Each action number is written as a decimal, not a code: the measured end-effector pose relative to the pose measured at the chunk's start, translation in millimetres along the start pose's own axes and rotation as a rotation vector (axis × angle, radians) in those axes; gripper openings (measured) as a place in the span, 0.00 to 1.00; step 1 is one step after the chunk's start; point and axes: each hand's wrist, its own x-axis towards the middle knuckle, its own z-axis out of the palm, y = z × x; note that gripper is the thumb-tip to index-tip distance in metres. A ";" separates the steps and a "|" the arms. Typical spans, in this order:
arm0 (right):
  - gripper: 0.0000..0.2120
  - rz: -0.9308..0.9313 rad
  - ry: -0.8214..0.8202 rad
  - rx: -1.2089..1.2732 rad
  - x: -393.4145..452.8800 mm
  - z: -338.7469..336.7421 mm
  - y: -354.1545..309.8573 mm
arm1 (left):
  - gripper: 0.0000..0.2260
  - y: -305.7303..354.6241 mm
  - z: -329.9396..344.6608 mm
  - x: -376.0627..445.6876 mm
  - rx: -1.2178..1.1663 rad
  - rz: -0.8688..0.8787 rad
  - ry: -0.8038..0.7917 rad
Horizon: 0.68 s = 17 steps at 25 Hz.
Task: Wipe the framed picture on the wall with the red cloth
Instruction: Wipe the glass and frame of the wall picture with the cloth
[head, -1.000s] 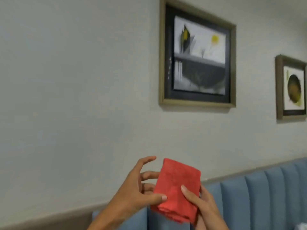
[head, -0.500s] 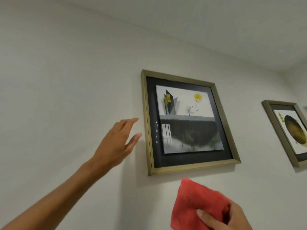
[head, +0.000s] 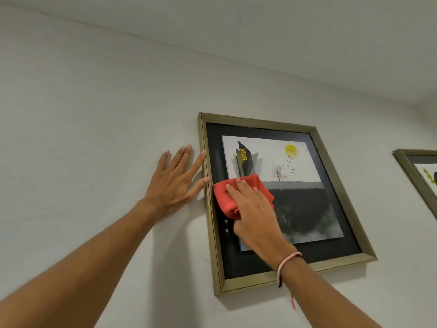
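A framed picture (head: 335, 185) with a dull gold frame and black mat hangs on the white wall. It shows a dark tower, a yellow sun and a bare tree. My right hand (head: 254, 209) presses the folded red cloth (head: 223, 197) flat against the glass at the picture's left middle. My left hand (head: 175, 181) lies flat on the wall with fingers spread, its fingertips touching the frame's left edge. A pink cord bracelet circles my right wrist.
A second gold-framed picture (head: 418, 176) hangs to the right, cut off by the view's edge. The ceiling (head: 283, 31) meets the wall above both frames. Bare white wall (head: 82, 138) stretches to the left.
My right hand has risen from below the frame and laid the red cloth on the glass. My left hand has moved right and settled flat against the wall at the frame's edge.
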 end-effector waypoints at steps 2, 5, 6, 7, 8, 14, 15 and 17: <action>0.44 -0.068 -0.077 -0.026 -12.6 19.6 11.8 | 0.36 -0.3 5.7 -0.9 0.032 -0.015 0.057; 0.48 -0.079 -0.128 -0.098 -26.9 22.4 15.4 | 0.38 -0.4 9.8 0.3 0.062 0.016 0.087; 0.50 -0.072 -0.139 -0.113 -31.7 20.0 12.2 | 0.38 -0.4 10.0 0.9 0.069 0.021 0.100; 0.50 -0.066 -0.149 -0.113 -39.6 18.8 8.4 | 0.38 -0.7 10.5 1.2 0.077 0.023 0.106; 0.51 -0.060 -0.165 -0.098 -51.9 17.7 6.0 | 0.38 -0.5 10.8 1.4 0.082 0.021 0.108; 0.52 -0.091 -0.276 -0.215 -138.4 21.3 4.9 | 0.39 -0.5 8.0 1.8 0.075 0.010 0.121; 0.52 -0.070 -0.268 -0.215 -135.4 22.2 2.1 | 0.39 0.0 8.4 1.8 0.079 0.010 0.123; 0.54 -0.029 -0.238 -0.160 -118.4 26.7 -5.0 | 0.39 0.8 9.5 1.5 0.087 0.009 0.121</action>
